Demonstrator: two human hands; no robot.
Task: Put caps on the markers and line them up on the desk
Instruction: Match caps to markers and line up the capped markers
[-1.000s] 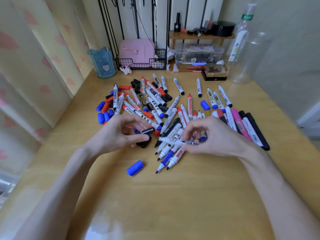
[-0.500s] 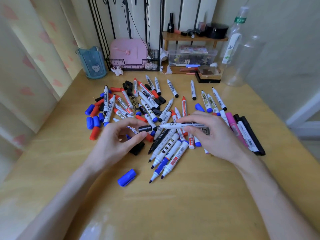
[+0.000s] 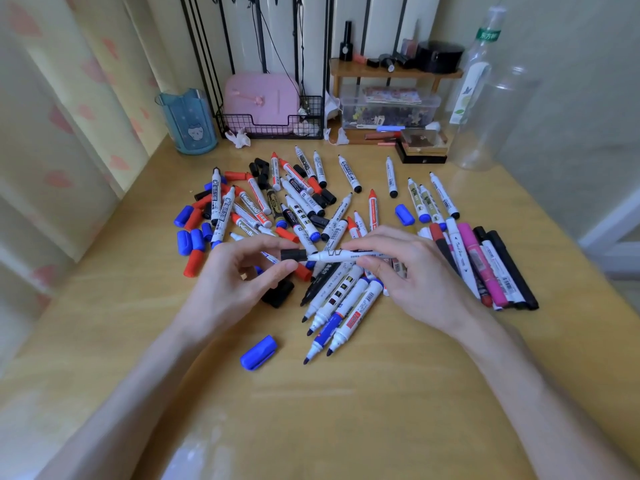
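Observation:
My left hand (image 3: pixel 231 285) pinches a black cap (image 3: pixel 293 255) between thumb and fingers. My right hand (image 3: pixel 415 275) grips a white marker (image 3: pixel 346 255) held level above the pile, its tip meeting the mouth of the cap. Below them lies a heap of uncapped markers (image 3: pixel 341 304) with tips pointing toward me. More markers and loose red, blue and black caps (image 3: pixel 194 237) are scattered over the wooden desk (image 3: pixel 346 410). A row of capped markers (image 3: pixel 485 268) lies side by side at the right. One blue cap (image 3: pixel 259 352) rests alone nearer to me.
At the back stand a blue pen cup (image 3: pixel 188 123), a wire basket with a pink case (image 3: pixel 266 109), a small wooden shelf over a clear box (image 3: pixel 389 107), and two clear bottles (image 3: pixel 491 116). A curtain hangs at the left, a wall at the right.
My right hand lifted the white marker off the pile and brought it level toward the left. The black cap in my left hand now meets the marker's tip.

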